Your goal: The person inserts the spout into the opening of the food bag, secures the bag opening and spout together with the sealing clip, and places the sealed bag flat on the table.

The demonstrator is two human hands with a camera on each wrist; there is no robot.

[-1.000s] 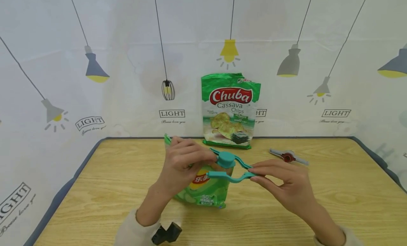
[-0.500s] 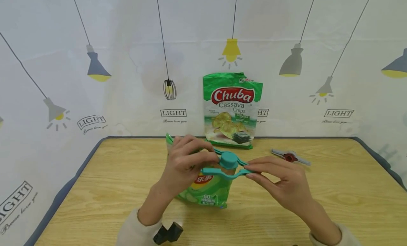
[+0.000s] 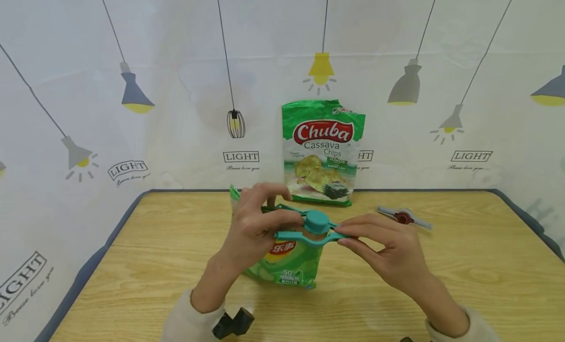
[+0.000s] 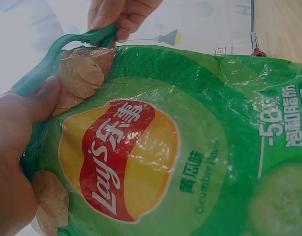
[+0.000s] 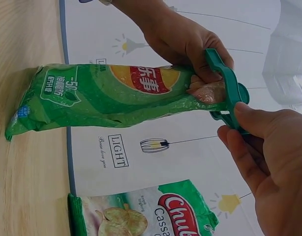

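A green Lay's cucumber chip bag stands upright on the table. My left hand grips its folded top, the thumb pressing the front in the left wrist view. My right hand pinches one end of a teal bag clip between thumb and fingers. The clip has a round cap in its middle. Its two arms stand apart, one in front of the bag's top and one behind, as the right wrist view shows. Left fingers partly hide the bag's top edge in the head view.
A Chuba cassava chip bag leans upright against the back wall. To the right on the wooden table lies a grey clip-like tool with a dark red round centre. A lamp-printed sheet surrounds the table.
My right hand has moved left with the teal clip, bringing its arms further over the bag's top. My left fingers have lifted and spread a little, still on the bag.
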